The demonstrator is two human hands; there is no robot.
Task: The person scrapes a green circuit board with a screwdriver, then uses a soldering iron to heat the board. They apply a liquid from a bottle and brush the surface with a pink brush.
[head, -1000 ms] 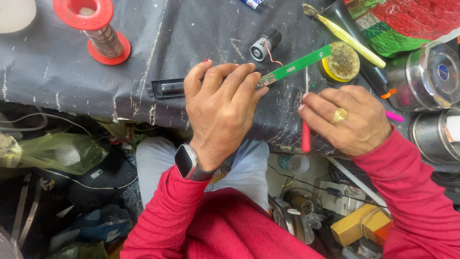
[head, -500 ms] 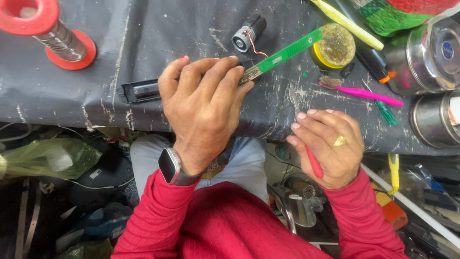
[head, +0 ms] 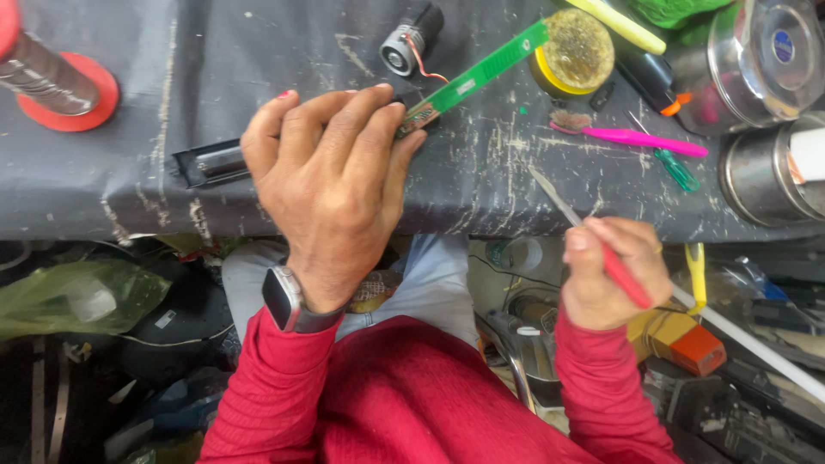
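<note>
Pinning the green circuit strip [head: 481, 76] flat under left hand [head: 331, 185] fingers, right hand [head: 614, 275] gripping a red-handled tool [head: 571, 215] at 4 o'clock — tip hanging off the strip, work barely starting.

A single head-worn camera looks steeply down, close over the dark workbench [head: 516, 185] edge and the person's lap.

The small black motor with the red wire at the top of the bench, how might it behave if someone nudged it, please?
The small black motor lies on its side and looks cylindrical, so it would probably roll. Its red wire runs toward the green circuit strip, which may tether it. It looks dense for its size.
</note>
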